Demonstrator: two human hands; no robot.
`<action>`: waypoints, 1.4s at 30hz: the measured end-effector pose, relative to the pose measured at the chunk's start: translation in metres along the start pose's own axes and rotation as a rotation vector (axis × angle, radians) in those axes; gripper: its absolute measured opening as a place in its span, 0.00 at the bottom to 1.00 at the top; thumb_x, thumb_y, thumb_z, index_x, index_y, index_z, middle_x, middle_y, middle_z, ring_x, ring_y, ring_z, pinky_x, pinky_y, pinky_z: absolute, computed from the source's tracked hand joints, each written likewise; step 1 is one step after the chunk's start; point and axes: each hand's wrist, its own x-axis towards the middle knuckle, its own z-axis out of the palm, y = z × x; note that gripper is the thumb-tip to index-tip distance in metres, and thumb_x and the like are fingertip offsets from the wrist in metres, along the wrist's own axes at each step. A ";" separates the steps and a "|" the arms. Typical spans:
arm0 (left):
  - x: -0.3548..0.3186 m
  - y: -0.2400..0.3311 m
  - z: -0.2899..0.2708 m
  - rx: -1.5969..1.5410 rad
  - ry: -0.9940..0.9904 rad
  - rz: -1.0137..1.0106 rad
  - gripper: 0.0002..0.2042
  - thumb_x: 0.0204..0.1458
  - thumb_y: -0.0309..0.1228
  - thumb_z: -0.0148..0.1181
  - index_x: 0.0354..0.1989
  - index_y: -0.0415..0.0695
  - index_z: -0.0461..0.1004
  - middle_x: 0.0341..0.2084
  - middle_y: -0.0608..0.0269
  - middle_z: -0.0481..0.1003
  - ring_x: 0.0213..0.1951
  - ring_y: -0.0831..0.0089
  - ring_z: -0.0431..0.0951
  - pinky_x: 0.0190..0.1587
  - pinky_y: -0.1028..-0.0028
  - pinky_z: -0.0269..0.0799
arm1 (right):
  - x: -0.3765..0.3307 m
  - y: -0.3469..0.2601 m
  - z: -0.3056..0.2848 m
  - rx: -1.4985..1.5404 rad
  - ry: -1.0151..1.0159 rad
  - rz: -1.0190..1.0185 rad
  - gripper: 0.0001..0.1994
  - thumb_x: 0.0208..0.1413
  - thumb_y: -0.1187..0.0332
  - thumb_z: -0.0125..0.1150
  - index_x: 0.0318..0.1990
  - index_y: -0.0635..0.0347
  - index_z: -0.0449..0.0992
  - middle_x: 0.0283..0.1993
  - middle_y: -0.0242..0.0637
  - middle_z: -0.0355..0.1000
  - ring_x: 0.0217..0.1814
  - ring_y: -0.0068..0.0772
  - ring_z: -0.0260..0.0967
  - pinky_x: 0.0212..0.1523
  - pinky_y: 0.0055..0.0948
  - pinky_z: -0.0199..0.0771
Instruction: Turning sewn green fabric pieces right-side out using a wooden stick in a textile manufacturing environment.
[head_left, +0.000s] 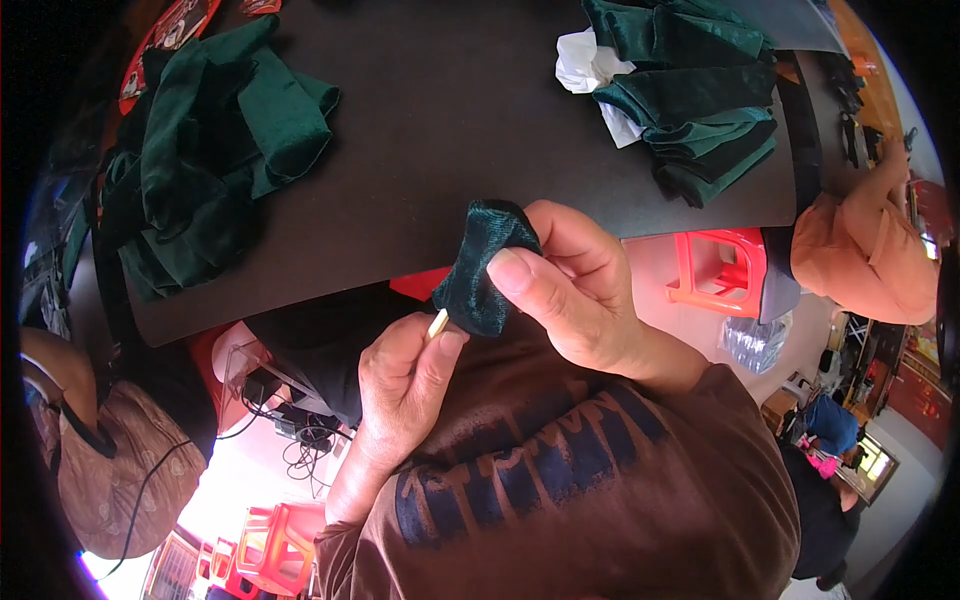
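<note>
A small dark green velvet piece (487, 262) is pinched between the thumb and fingers of my right hand (580, 290), above the near edge of the table. My left hand (407, 372) is closed on a thin pale stick (437, 324). The stick's upper end meets the lower left edge of the velvet; whether it goes inside the piece I cannot tell. Most of the stick is hidden in my left fingers.
On the dark table (420, 130) lie a heap of green velvet (215, 150) at left and velvet strips (690, 110) with white paper (590, 62) at right. Red stools (715, 268) stand below. People sit at either side. Cables (310, 440) hang at lower left.
</note>
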 end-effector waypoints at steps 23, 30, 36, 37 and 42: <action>0.000 0.002 0.003 0.027 0.016 -0.023 0.05 0.50 0.25 0.55 0.27 0.36 0.70 0.20 0.60 0.70 0.21 0.73 0.69 0.26 0.78 0.64 | 0.000 -0.005 -0.003 -0.034 -0.008 0.017 0.10 0.57 0.65 0.53 0.27 0.61 0.67 0.22 0.24 0.65 0.23 0.09 0.57 0.22 0.13 0.56; 0.001 0.002 0.004 0.032 0.014 -0.003 0.04 0.50 0.24 0.55 0.27 0.36 0.70 0.19 0.61 0.70 0.21 0.74 0.68 0.26 0.78 0.64 | 0.000 -0.005 -0.003 0.013 -0.009 0.030 0.11 0.57 0.65 0.53 0.26 0.60 0.66 0.22 0.24 0.64 0.23 0.09 0.57 0.22 0.13 0.56; 0.001 0.003 0.006 0.022 0.007 -0.007 0.04 0.50 0.25 0.55 0.28 0.36 0.70 0.19 0.61 0.70 0.21 0.75 0.68 0.25 0.79 0.64 | -0.001 -0.005 -0.004 0.032 -0.013 0.026 0.11 0.58 0.66 0.52 0.26 0.60 0.66 0.22 0.25 0.65 0.23 0.09 0.58 0.22 0.13 0.56; 0.001 0.003 0.006 0.009 0.010 -0.007 0.04 0.51 0.25 0.55 0.28 0.36 0.70 0.20 0.61 0.70 0.21 0.75 0.68 0.26 0.79 0.64 | -0.002 -0.003 -0.005 0.032 -0.020 0.025 0.11 0.58 0.66 0.52 0.26 0.60 0.66 0.23 0.25 0.65 0.24 0.09 0.59 0.22 0.13 0.57; 0.001 0.004 0.007 0.015 0.008 -0.019 0.04 0.51 0.25 0.55 0.28 0.36 0.70 0.20 0.61 0.70 0.21 0.75 0.68 0.26 0.79 0.64 | -0.001 -0.005 -0.005 0.039 -0.025 0.025 0.10 0.58 0.66 0.52 0.26 0.61 0.65 0.23 0.26 0.66 0.24 0.10 0.60 0.23 0.13 0.59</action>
